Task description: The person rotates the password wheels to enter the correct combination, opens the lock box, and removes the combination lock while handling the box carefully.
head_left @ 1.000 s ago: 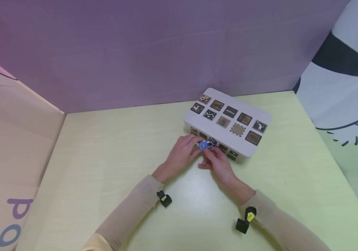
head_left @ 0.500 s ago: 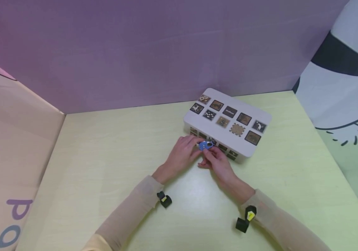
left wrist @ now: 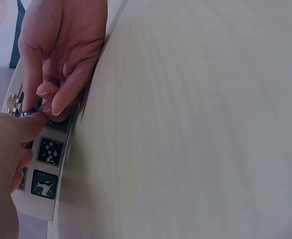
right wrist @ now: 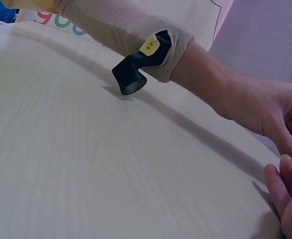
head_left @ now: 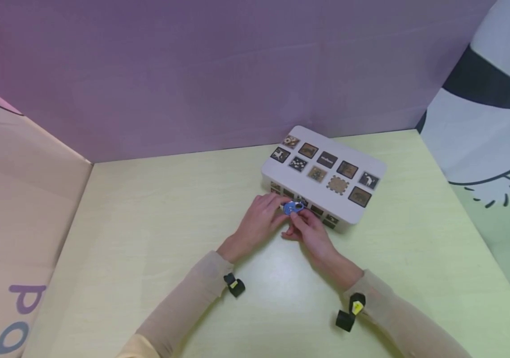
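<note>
A small blue padlock [head_left: 292, 207] with a loop at its right end is between both hands, against the front side of a white box [head_left: 259, 164]. My left hand [head_left: 257, 221] pinches the padlock's left end; a tiny yellowish bit shows by those fingertips, too small to make out. From below right, my right hand [head_left: 315, 236] pinches the padlock between thumb and forefinger, its other fingers curled underneath. In the left wrist view the fingers of both hands mostly cover the padlock, and a metal latch [left wrist: 11, 102] shows on the box beside them.
Square brown and black pictures cover the box's lid and sides. It sits at an angle on the pale wooden table [head_left: 170, 209], near the purple back wall [head_left: 192, 79]. Printed panels [head_left: 496, 149] stand along the sides. Each wrist wears a black camera [head_left: 346, 318].
Almost nothing differs. Both hands keep their hold on the padlock in the same place, and the box stays put; the head view shifts only very slightly.
</note>
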Motion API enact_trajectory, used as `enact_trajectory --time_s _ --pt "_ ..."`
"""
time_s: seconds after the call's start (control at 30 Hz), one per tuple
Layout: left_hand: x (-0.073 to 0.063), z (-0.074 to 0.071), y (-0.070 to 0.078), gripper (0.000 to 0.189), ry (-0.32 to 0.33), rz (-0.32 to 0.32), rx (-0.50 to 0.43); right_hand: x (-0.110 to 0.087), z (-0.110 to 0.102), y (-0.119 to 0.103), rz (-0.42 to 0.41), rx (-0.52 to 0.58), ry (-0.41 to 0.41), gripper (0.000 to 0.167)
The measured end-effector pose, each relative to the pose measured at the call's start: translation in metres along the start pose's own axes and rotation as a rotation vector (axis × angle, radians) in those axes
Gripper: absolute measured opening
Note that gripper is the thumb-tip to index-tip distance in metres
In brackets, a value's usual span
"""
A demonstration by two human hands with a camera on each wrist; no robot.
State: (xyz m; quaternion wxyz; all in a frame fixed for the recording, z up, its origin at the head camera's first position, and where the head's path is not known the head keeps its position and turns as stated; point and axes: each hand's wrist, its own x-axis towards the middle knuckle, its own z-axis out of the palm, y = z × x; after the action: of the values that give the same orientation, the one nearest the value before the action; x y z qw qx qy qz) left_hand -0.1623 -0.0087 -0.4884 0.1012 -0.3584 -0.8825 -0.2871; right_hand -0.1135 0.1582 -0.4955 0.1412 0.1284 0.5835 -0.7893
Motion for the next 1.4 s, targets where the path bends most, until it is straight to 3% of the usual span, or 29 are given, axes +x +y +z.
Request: enact_trajectory --time_s 0.43,0.8,1.03,1.4 --pt "-0.0004 -0.0003 -0.0045 0.036 0.017 0.001 -0.017 -0.0017 0.0010 0.0015 0.007 0.104 0.048 0.017" --pt "0.0004 -0.0027 -0.0051 0.038 -0.007 -0.010 -0.014 -0.0057 0.0051 0.0043 -0.045 0.192 0.169 0.029" --pt "-0.0012 -0.0008 -0.0063 0.037 -0.010 -0.012 -0.011 -0.0042 0.0080 0.0047 -0.037 0.243 0.223 0.027" --pt "0.0011 0.0014 -0.0053 0.039 -0.002 -0.022 -0.009 -0.0029 0.0094 0.0052 -0.050 0.261 0.243 0.022"
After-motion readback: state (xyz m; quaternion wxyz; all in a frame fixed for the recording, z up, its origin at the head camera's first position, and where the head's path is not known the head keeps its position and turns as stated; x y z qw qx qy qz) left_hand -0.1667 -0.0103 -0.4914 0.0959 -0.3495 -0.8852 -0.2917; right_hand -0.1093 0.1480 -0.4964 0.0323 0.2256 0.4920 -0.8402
